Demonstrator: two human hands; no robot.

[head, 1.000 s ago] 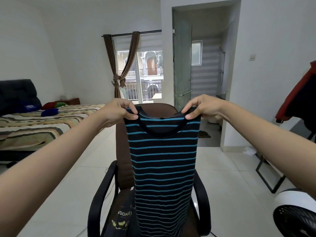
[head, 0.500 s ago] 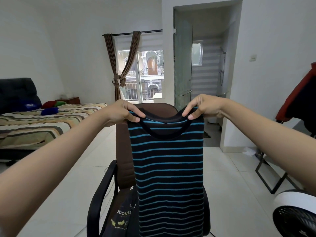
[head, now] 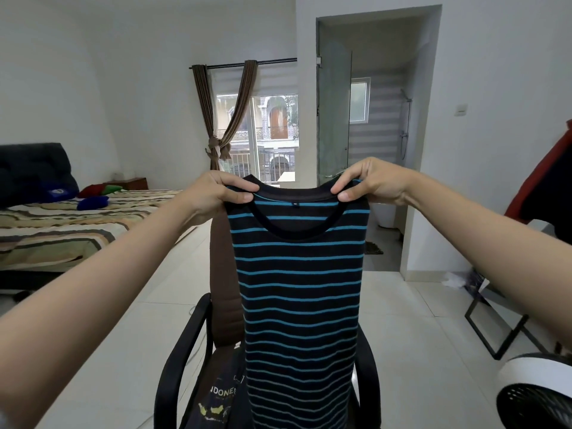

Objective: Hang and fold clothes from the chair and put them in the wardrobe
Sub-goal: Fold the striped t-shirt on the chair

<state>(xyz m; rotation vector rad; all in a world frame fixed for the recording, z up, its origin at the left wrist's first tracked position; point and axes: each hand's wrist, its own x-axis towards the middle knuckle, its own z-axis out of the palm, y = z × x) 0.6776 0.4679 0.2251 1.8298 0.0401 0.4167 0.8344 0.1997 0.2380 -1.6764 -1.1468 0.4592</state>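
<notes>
My left hand (head: 216, 193) and right hand (head: 371, 181) each pinched a shoulder of the black, blue-striped knit top (head: 300, 289), held up above the brown, black-armed office chair (head: 192, 342). A loose pinch risked dropping it onto the dark printed garment (head: 216, 400). The white fan (head: 535, 394) stood near, to the right

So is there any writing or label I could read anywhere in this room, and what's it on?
"DONES": white letters, cut off at both ends, on the dark printed garment lying on the brown office chair.
Small neck tag inside the black shirt with blue stripes: too small to read.
White logo on the blue cushion on the bed: too blurred to read.
</notes>
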